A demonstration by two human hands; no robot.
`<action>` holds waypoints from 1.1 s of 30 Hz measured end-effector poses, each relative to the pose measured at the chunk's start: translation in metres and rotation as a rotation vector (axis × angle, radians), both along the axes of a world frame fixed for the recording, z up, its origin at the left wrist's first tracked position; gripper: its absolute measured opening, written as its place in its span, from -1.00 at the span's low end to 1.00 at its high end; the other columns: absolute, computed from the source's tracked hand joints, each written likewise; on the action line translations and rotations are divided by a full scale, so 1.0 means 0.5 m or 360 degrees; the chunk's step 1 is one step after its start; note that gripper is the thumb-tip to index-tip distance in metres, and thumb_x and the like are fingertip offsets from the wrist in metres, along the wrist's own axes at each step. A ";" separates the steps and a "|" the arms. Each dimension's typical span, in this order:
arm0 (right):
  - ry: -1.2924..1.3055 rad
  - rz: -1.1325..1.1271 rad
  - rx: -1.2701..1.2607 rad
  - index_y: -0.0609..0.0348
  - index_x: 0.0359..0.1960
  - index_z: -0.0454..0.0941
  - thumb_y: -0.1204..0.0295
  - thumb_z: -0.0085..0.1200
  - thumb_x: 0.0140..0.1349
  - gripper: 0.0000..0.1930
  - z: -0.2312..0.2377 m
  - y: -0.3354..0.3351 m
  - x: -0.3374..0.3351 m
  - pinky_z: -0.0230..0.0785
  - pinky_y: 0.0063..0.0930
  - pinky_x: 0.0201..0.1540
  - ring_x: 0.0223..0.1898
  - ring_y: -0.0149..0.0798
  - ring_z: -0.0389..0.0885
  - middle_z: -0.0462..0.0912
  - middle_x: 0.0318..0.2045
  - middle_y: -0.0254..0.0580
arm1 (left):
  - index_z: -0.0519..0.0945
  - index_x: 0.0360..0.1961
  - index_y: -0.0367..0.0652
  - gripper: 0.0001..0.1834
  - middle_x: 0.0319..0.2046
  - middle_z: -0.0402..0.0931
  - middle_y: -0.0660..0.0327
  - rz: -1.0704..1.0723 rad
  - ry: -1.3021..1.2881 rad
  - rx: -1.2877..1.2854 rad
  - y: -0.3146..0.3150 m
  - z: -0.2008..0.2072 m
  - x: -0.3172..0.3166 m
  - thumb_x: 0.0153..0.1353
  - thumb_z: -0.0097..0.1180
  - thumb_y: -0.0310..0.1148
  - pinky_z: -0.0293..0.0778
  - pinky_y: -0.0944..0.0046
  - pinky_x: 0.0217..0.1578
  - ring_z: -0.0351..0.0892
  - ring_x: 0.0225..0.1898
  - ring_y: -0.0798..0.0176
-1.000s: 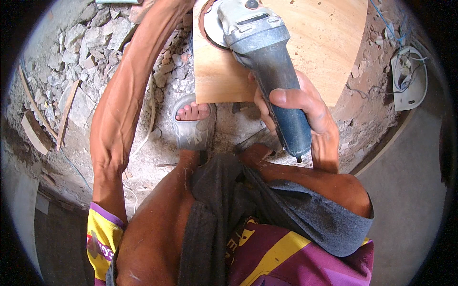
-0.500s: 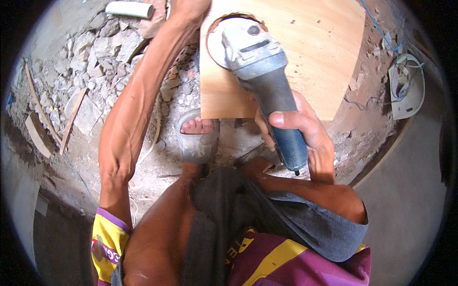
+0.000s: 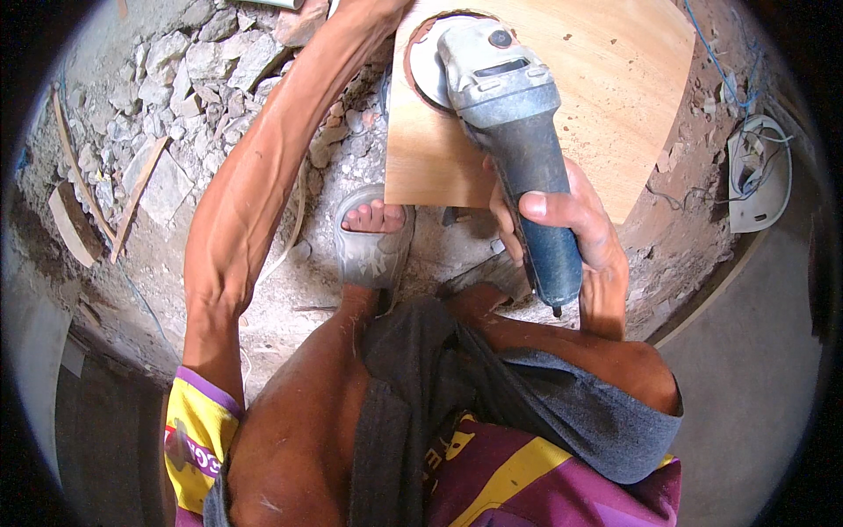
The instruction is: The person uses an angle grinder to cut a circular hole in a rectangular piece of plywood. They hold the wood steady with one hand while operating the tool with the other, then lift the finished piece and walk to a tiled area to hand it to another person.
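Observation:
My right hand is wrapped round the blue and dark body of an angle grinder, its thumb lying across the top. The grinder's pale disc sits at a round opening with a scorched brown rim in a sheet of plywood. How deep the disc reaches is hidden by the grinder's head. At the top edge, my left hand is by the board's left side; its fingers lie outside the picture. Below the board's near edge is my foot in a grey sandal.
Broken rubble is heaped at the left, with thin wood strips beside it. To the right lies a white plastic shell with wires. A blue cord runs past the board's far right corner. Sawdust speckles the plywood.
The whole view has shifted, so board, grinder and both arms appear slightly higher and further right. The grinder stays at the round opening, still in my right hand.

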State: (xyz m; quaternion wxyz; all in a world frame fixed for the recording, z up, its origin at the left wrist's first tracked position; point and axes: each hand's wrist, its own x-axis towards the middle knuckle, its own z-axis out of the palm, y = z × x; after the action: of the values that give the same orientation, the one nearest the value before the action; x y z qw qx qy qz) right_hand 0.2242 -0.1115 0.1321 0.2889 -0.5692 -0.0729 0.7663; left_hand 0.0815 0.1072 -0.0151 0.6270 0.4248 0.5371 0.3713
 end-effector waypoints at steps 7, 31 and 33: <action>-0.0013 0.0028 0.0031 0.43 0.21 0.46 0.10 0.41 0.08 -0.22 -0.003 -0.002 0.002 0.43 -0.44 -0.60 -0.65 -0.26 0.58 0.59 -0.53 -0.06 | 0.78 0.04 -0.33 -0.55 -0.18 0.78 0.14 -0.0018 0.0048 -0.0064 -0.005 0.019 0.003 0.55 0.19 -0.08 0.57 0.24 -0.14 0.68 -0.17 0.30; 0.0032 0.0219 0.0096 0.15 0.21 0.61 0.24 0.37 0.23 -0.47 -0.012 -0.008 0.038 0.49 -0.46 -0.24 -0.30 -0.39 0.65 0.66 -0.30 -0.28 | 0.72 0.13 -0.46 -0.52 -0.03 0.78 0.08 0.0016 -0.0187 -0.0112 0.012 -0.014 0.006 0.60 0.14 -0.15 0.62 0.26 -0.02 0.72 -0.06 0.28; -0.0038 0.0240 0.0180 0.14 0.23 0.62 0.23 0.38 0.24 -0.46 -0.025 -0.011 0.031 0.50 -0.45 -0.28 -0.33 -0.38 0.64 0.65 -0.30 -0.29 | 0.70 0.16 -0.47 -0.50 0.01 0.77 0.06 0.0024 -0.0132 -0.0109 0.009 -0.014 0.000 0.60 0.14 -0.13 0.63 0.25 0.00 0.72 -0.04 0.25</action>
State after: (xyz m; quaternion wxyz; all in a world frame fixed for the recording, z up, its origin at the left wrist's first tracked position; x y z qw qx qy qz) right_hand 0.2396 -0.1170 0.1193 0.2611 -0.5539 -0.1621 0.7738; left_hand 0.0817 0.1118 -0.0219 0.6601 0.3833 0.5263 0.3747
